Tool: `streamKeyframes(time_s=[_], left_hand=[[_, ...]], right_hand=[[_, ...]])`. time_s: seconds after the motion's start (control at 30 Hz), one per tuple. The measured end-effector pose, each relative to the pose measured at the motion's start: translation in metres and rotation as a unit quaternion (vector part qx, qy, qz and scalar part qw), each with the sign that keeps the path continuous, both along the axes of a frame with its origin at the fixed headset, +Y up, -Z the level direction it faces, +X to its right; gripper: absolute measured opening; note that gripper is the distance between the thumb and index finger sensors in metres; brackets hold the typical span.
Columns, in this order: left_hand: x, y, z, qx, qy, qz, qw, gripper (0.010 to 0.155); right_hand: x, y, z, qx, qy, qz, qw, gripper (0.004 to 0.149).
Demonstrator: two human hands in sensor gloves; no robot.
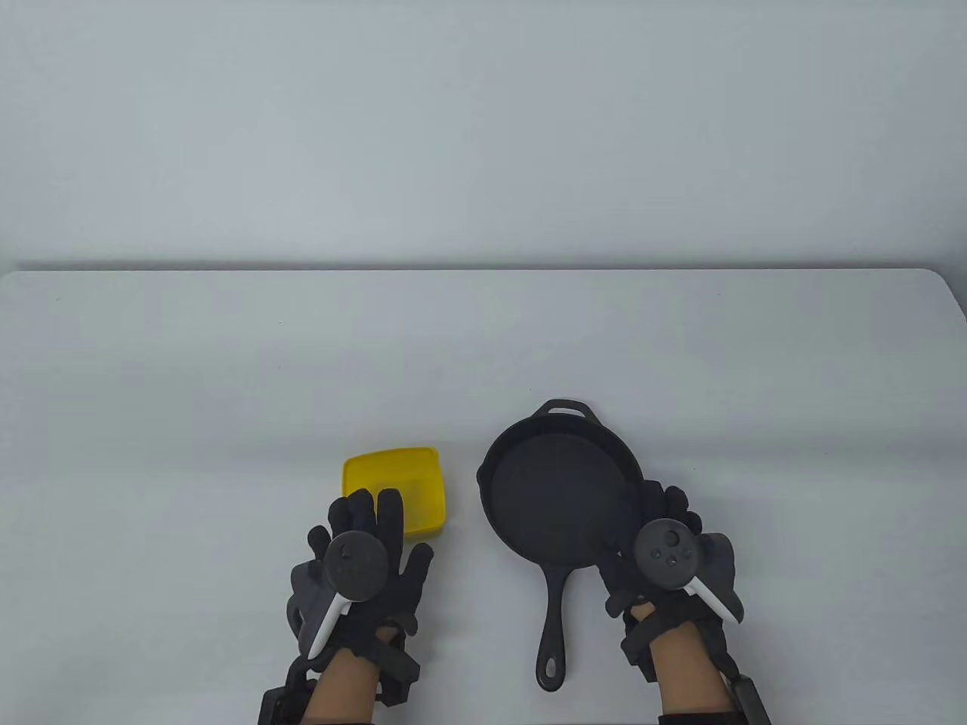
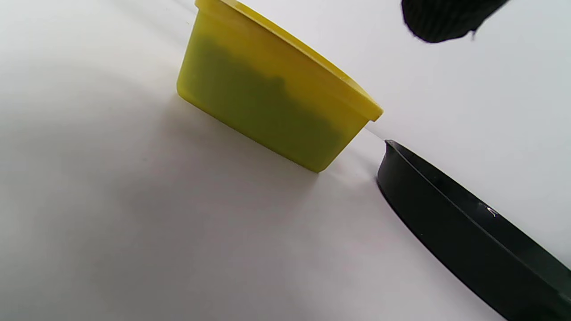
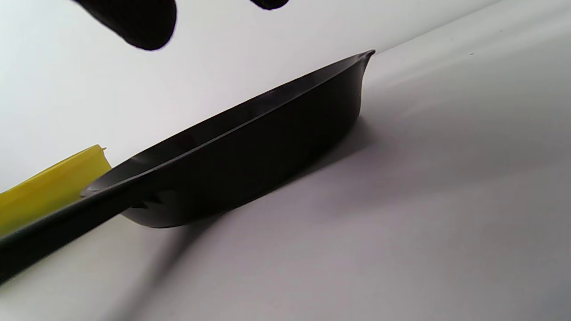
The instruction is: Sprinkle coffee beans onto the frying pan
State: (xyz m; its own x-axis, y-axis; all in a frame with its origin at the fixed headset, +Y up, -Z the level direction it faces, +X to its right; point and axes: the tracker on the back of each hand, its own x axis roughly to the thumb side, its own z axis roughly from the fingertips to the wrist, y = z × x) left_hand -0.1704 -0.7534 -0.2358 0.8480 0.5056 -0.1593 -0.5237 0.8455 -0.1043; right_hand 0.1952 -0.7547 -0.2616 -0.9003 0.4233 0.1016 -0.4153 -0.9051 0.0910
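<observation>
Table view: a black frying pan [image 1: 559,491] lies on the white tabletop [image 1: 227,377], handle toward the near edge, and a yellow container [image 1: 400,476] sits just left of it. The left hand [image 1: 363,566] hovers flat, fingers spread, over the container's near edge. The right hand [image 1: 668,559], fingers apart, holds nothing at the pan's right rim.

Left wrist view: dark contents show through the container wall [image 2: 267,98]; one fingertip [image 2: 446,18] hangs above.

Right wrist view: the pan [image 3: 250,156] rests flat, with fingertips [image 3: 138,22] above it.

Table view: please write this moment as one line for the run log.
stage: before scooping | left hand: open, over yellow container | right hand: open, beside frying pan | pan: no beans visible
</observation>
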Motion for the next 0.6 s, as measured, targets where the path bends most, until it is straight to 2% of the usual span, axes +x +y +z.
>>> streamKeyframes(time_s=[0.4,0.6], left_hand=[[0.001,-0.001,-0.004,0.005,-0.002,-0.008,1.000,0.078],[0.013,-0.002,-0.010,0.005,-0.024,-0.091,0.996,0.083]], right_hand=[[-0.003,-0.001,-0.003,-0.004,0.009,0.003,1.000,0.081],[-0.003,0.001,-0.006,0.002,0.012,-0.004,1.000,0.080]])
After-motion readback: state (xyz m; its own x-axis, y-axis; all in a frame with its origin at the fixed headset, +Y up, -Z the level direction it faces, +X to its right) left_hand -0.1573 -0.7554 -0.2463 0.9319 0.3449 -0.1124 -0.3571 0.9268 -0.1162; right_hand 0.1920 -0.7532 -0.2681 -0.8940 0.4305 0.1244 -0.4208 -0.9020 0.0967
